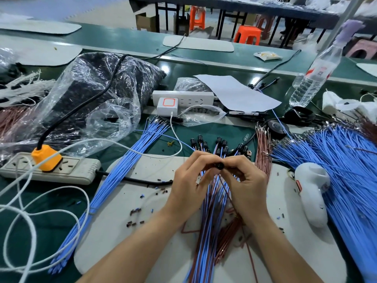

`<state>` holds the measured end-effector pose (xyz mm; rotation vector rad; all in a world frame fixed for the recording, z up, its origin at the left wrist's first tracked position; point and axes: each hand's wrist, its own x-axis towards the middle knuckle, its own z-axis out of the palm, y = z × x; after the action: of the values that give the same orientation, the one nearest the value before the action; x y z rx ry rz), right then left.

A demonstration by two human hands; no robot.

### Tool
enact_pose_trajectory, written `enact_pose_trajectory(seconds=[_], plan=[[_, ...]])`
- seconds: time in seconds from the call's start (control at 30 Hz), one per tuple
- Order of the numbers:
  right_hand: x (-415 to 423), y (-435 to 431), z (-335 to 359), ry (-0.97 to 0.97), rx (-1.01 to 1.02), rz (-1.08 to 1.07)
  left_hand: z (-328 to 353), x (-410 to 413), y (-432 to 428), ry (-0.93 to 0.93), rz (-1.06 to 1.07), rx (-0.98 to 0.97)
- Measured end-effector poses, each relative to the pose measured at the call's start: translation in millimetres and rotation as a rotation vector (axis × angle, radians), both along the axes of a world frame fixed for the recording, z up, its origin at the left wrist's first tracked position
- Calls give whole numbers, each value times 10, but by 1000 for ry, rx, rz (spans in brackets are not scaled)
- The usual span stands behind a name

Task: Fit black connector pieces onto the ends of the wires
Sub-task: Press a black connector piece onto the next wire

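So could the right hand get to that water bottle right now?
Likely yes, once the right hand drops the connector: the bottle stands past flat blue wires, nothing tall between.

Left of the gripped black connector (pixel 220 166), bare grey mat (pixel 142 174) lies open to the blue wire bundle (pixel 121 170). Finished connectors (pixel 221 145) crowd just beyond; brown wires (pixel 263 154) and a white tool (pixel 312 193) block the right.

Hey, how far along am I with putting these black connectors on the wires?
Done: several fitted connectors fan out beyond your fingers. In hand: left hand and right hand pinch one more connector over the held wire bunch. Left: the blue bundle on the left, the brown wires and the big blue pile on the right have bare metal ends.
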<state>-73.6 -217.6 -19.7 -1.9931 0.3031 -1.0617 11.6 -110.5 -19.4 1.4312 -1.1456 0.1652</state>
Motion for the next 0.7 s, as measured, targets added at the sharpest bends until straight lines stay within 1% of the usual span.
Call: enact_pose_trajectory(seconds=[0.23, 0.5, 0.7], plan=[[-7, 2, 10, -50, 16, 17, 12, -4, -10, 13, -12, -11], [-10, 40, 71, -46, 61, 37, -7, 46, 3, 30, -2, 20], [-3, 49, 50, -40, 29, 30, -19, 38, 6, 14, 2, 21]])
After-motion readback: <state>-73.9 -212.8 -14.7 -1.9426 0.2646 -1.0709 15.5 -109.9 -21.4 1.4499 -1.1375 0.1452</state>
